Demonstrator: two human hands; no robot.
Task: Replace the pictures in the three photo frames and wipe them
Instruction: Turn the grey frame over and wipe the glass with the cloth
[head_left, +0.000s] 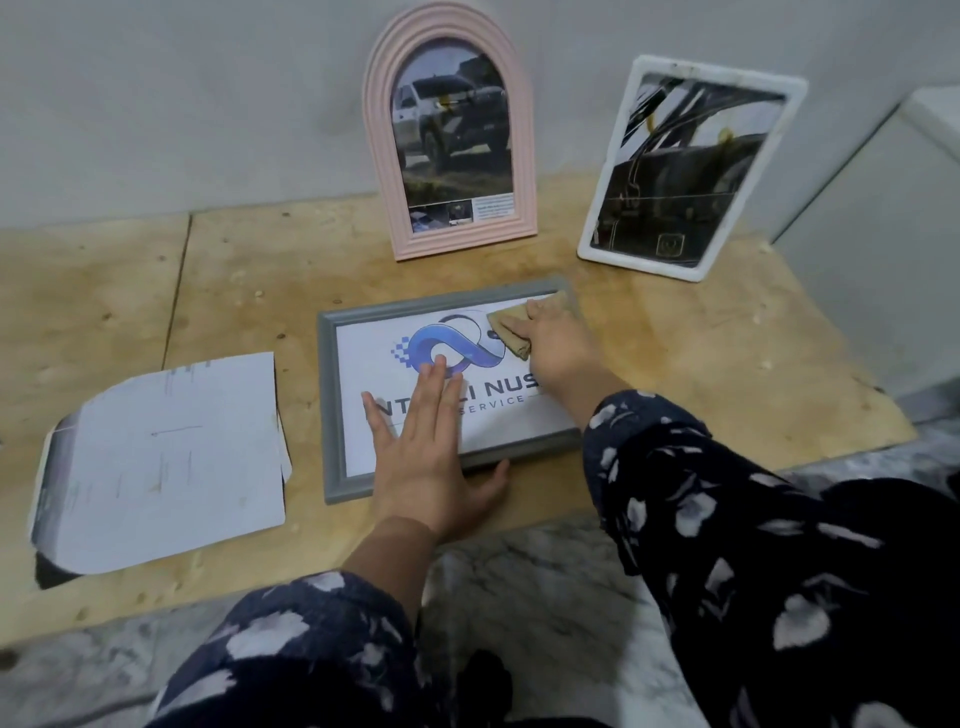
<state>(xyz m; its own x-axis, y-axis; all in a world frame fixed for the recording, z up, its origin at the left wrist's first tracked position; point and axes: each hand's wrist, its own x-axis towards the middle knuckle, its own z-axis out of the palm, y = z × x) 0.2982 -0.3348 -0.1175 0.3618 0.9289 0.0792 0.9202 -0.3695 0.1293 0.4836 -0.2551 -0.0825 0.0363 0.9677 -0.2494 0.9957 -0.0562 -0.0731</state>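
Note:
A grey photo frame lies flat on the plywood board, holding a white picture with a blue logo and lettering. My left hand rests flat on the frame's lower part, fingers spread, thumb over the front edge. My right hand presses a folded tan cloth onto the glass near the frame's top right corner. A pink arched frame with a truck photo leans against the wall behind. A white rectangular frame with a dark photo stands tilted to its right.
Loose cut paper sheets lie face down in a pile to the left of the grey frame. The board sits on a marble-patterned floor. A grey wall runs along the back, and a white box-like object stands at the right.

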